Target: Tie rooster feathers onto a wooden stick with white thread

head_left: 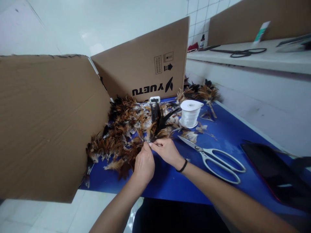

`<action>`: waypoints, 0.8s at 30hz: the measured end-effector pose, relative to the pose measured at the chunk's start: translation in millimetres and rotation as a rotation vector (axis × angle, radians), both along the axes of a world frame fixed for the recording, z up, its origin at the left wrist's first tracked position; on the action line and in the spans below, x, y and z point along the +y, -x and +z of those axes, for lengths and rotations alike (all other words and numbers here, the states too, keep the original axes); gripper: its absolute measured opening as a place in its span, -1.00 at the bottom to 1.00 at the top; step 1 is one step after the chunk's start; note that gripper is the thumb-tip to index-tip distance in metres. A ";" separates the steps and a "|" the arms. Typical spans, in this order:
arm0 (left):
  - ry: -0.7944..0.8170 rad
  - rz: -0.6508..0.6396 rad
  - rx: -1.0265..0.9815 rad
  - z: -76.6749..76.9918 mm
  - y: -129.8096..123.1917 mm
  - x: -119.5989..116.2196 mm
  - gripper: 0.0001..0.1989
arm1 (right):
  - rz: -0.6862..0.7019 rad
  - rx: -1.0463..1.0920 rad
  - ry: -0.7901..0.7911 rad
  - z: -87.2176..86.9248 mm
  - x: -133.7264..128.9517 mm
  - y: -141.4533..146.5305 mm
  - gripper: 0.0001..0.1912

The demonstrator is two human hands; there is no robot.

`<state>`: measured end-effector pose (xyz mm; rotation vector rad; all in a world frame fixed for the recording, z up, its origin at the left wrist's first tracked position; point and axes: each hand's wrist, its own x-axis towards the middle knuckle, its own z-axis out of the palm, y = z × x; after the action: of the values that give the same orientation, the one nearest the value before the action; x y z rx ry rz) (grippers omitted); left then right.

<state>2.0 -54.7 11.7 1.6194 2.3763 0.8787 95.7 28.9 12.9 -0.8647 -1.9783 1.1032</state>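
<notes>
Both of my hands meet in the middle of the blue table, fingertips pinched together at the base of a bundle of feathers (155, 124). This bundle has brown fluff low down and long black plumes above. My left hand (144, 161) is closed, its fingers mostly turned away from view. Closed in a pinch beside it is my right hand (167, 150), with a black band on the wrist. Loose brown and white feathers (114, 139) lie heaped left of and behind my hands. A spool of white ribbon (190, 115) stands upright behind my right hand. Silver scissors (213, 158) rest to its right.
Cardboard panels (48, 126) stand along the table's left and back sides. A small white device (155, 99) sits near the back panel. A black phone or tablet (272, 171) lies at the right. On the white shelf (286, 58) are dark scissors (247, 51) and a tube (261, 32).
</notes>
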 end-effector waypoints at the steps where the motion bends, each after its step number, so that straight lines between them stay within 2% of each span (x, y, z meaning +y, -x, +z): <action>1: -0.006 -0.020 0.008 0.2 0.2 -1.1 -0.70 | 0.006 0.018 0.010 -0.9 1.3 0.1 -0.65; 4: -0.072 -0.089 -0.083 4.6 2.3 -5.1 -0.62 | 0.050 0.073 0.042 -1.7 5.1 -0.4 -0.64; 6: -0.133 -0.140 -0.206 9.2 5.2 -7.0 -0.66 | 0.095 0.101 0.070 -0.2 6.8 -1.7 -0.64; 8: -0.156 -0.160 -0.345 12.5 9.3 -6.9 -0.71 | 0.137 0.112 0.105 2.4 7.8 -3.7 -0.64; 13: -0.147 -0.159 -0.807 12.7 19.7 1.2 -0.70 | 0.246 0.105 0.189 7.4 11.0 -9.8 -0.67; 16: -0.143 -0.167 -0.994 11.9 22.1 5.6 -0.67 | 0.254 0.057 0.173 6.7 14.7 -12.3 -0.66; 19: -0.146 -0.128 -1.010 10.4 22.2 8.0 -0.69 | 0.251 -0.017 0.110 5.5 17.5 -13.5 -0.64; 24: -0.136 -0.091 -0.898 0.3 22.8 11.5 -0.73 | 0.234 -0.112 -0.044 4.5 17.1 -15.2 -0.60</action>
<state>-20.8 -43.2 12.0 1.0084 1.6242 1.3878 110.9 46.1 17.4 -0.6979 -2.2326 1.1576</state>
